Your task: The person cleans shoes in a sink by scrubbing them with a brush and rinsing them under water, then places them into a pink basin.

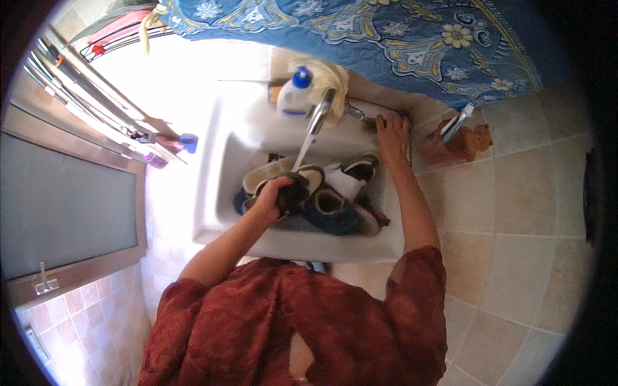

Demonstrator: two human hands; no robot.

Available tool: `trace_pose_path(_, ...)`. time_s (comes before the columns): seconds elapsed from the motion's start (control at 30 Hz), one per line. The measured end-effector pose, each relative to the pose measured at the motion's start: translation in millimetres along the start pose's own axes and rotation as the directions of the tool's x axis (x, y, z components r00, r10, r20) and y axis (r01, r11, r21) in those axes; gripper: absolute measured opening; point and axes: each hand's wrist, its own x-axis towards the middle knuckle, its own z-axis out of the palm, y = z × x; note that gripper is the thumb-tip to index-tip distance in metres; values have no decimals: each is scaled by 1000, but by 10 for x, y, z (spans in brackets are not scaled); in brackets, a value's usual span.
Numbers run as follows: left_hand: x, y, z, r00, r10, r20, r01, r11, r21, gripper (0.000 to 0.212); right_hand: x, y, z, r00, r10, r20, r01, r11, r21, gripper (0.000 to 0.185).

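A dark shoe with a pale inside is in my left hand, held over the sink. Water runs from the chrome faucet into or onto that shoe. Below it, several more shoes fill the basin, among them a dark blue one and a white-and-dark one. My right hand reaches to the sink's back right corner. Its fingertips are at a small brownish object, perhaps a brush; whether they grip it is unclear.
Behind the faucet stands a white bottle with a blue cap, beside pale yellow rubber gloves. An orange holder with a tube is on the right wall. A blue patterned towel hangs above. Left is a framed glass panel.
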Motion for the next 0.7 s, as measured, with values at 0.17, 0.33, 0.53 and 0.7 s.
trace_pose_path(0.17, -53, 169, -44, 980, 166, 112, -134, 958, -253, 29, -276, -455, -1014, 924, 185, 336, -325, 843, 429, 62)
trace_pose_path(0.33, -68, 169, 165, 930, 252, 266, -151, 926, -347, 35, -474, -1247, -1033, 930, 120, 348, -368, 348, 862, 81)
trace_pose_path(0.53, 207, 143, 60, 910, 280, 306, -176, 929, -327, 41, -440, -2121, -974, 872, 320, 370, -468, 329, 820, 75)
trace_pose_path(0.7, 252, 244, -126, 910, 110, 399, 34, 940, -339, 40, -680, -2328, -1314, 930, 277, 243, -332, 340, 880, 70)
